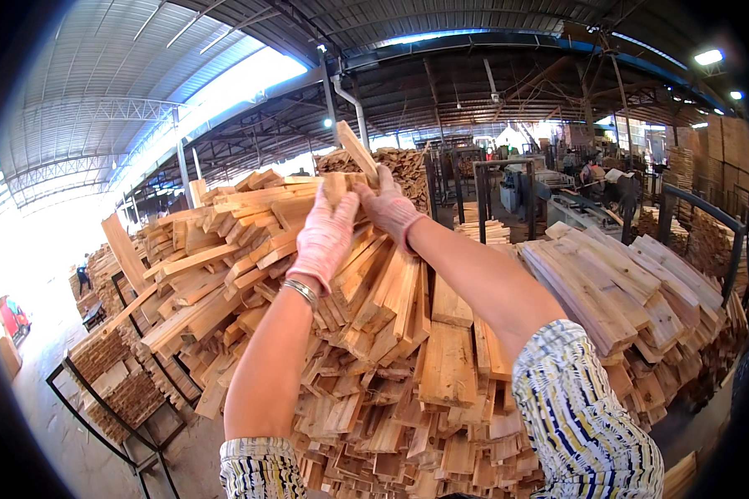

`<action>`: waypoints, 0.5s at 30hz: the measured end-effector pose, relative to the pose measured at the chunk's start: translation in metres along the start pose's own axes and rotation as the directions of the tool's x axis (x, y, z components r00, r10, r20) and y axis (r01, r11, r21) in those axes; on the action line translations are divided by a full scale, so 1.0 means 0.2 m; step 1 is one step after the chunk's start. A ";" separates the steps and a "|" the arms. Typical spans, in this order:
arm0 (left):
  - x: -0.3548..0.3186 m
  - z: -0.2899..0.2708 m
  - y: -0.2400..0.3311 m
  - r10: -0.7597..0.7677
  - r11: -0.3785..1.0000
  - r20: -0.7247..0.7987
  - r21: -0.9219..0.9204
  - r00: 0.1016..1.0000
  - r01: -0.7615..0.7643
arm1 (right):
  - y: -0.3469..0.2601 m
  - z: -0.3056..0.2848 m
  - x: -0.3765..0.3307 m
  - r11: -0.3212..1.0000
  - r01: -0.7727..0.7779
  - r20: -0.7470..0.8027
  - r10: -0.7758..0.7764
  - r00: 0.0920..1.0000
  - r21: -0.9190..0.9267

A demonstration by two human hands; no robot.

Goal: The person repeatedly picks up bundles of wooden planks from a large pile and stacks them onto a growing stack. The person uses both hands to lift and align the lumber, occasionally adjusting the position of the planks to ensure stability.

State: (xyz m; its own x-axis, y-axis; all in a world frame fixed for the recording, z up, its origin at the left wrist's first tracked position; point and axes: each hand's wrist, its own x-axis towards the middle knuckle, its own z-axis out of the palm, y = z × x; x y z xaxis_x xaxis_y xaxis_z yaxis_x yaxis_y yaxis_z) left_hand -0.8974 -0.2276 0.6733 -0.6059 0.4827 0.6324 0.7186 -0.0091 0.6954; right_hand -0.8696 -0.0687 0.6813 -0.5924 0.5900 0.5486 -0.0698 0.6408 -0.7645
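Observation:
Both my hands wear pale pink work gloves and reach to the top of a big heap of short wooden boards (445, 366). A narrow wooden board (357, 150) sticks up at a slant from my right hand (389, 208), whose fingers close round its lower end. Just to the left, my left hand (326, 237) has its fingers against the end of another wooden board (334, 188); its thumb lies close to the right hand. The far sides of the grips are hidden. Loose boards lie crosswise under and around both hands.
Wide pale planks (595, 287) lie stacked at the right, beside a black metal frame (707, 212). At lower left stands another black rack (133, 432) by stacked wood. Machinery (578, 216) and a person (592, 172) are farther back; a red vehicle (13, 316) is far left.

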 end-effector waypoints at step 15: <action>-1.29 0.31 0.21 0.069 0.444 -0.171 -0.877 0.983 -0.184 | 0.02 -0.94 -1.74 0.691 -0.350 0.488 -0.004 0.873 0.633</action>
State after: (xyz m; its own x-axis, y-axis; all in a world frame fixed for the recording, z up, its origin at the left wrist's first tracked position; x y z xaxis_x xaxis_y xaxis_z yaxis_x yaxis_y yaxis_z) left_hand -0.6886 -0.2983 0.5179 -0.6043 0.3241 0.7279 0.1306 -0.8609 0.4918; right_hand -0.5133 -0.1794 0.5502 -0.9084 0.2727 0.3169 -0.3484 -0.0749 -0.9344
